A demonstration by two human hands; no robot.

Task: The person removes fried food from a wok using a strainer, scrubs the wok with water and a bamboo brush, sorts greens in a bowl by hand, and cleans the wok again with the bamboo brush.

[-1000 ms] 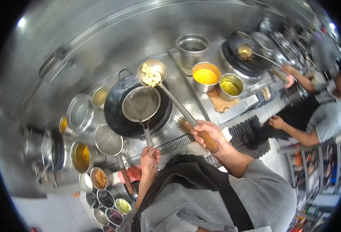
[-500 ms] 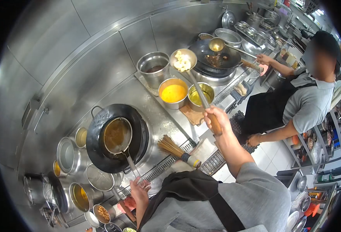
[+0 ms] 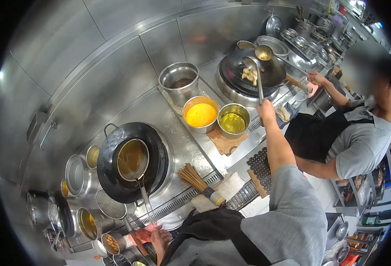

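Observation:
My right hand (image 3: 266, 110) grips the handle end of a long ladle (image 3: 251, 63), stretched out over the far wok (image 3: 234, 73). The ladle is tipped, and pale chunks (image 3: 250, 76) are at its lip, over that wok. At the bottom, my left hand (image 3: 161, 236) is at the handle end of a round strainer (image 3: 133, 160); its fingers are curled and partly seen. The strainer rests in the near wok (image 3: 110, 177), with brown liquid showing through it. A co-worker's hand (image 3: 317, 78) holds another ladle (image 3: 263, 52) above the far wok.
Pots of orange liquid (image 3: 200, 115) and yellow oil (image 3: 233, 122) stand between the woks, beside a tall pot (image 3: 179, 80). A bamboo brush (image 3: 194, 178) lies at the counter's front edge. Several pots and bowls line the left. The co-worker (image 3: 359, 146) stands at right.
My right hand has moved the ladle from between the woks to above the far wok and tipped it. The bamboo brush, earlier in my right hand, lies on the counter. My left hand has moved lower.

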